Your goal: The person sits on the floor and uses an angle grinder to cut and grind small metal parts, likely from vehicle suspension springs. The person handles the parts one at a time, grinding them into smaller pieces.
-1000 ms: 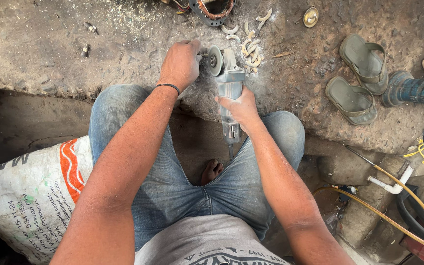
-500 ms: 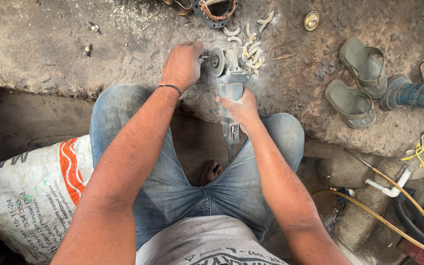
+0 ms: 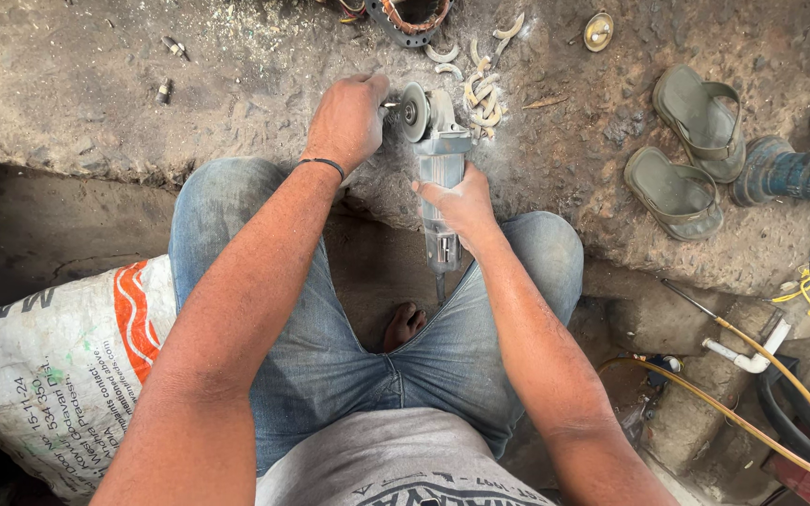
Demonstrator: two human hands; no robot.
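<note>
My right hand (image 3: 461, 201) grips the grey body of an angle grinder (image 3: 435, 150) that lies pointing away from me on the dusty concrete floor. Its round disc (image 3: 413, 111) faces left. My left hand (image 3: 349, 120) is closed around a small piece held against the disc; the piece itself is hidden inside my fingers. A pile of pale curved pieces (image 3: 480, 92) lies just right of the grinder's head. I sit with both knees in blue jeans on either side of the tool.
A pair of grey-green sandals (image 3: 691, 150) lies to the right, beside a blue cylindrical tool (image 3: 799, 173). A round metal ring part (image 3: 410, 19) and a small brass cap (image 3: 598, 31) sit at the top. A white printed sack (image 3: 58, 361) is at my left, a yellow hose (image 3: 752, 422) at lower right.
Both hands and the grinder stay in nearly the same place; the view has shifted only slightly.
</note>
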